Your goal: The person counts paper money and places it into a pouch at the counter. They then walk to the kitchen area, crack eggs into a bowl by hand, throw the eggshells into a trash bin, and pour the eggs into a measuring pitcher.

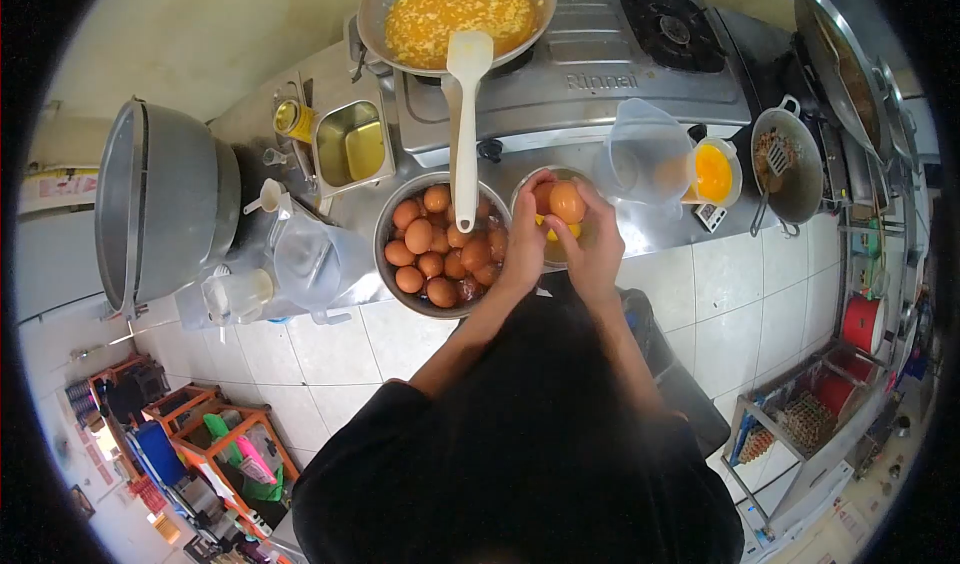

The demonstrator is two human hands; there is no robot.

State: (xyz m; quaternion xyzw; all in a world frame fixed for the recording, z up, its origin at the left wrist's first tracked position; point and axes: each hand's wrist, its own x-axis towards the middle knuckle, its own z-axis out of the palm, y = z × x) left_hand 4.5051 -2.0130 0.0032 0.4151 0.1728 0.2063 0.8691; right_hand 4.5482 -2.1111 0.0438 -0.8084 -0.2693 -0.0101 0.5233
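Egg [567, 204] clasped by left hand [524, 244] and right hand [598, 247] together.
It's above the bowl [554, 254], which the hands partly hide; whether the shell's cracked, I can't tell. The pan [372, 24] is cut off.

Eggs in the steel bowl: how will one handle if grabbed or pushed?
The brown eggs look glossy, perhaps wet, so likely slippery. Rounded shells suggest rolling when pushed, though crowded neighbours and the steel bowl should limit it. Probably fragile: what looks like broken-out yolk shows nearby.
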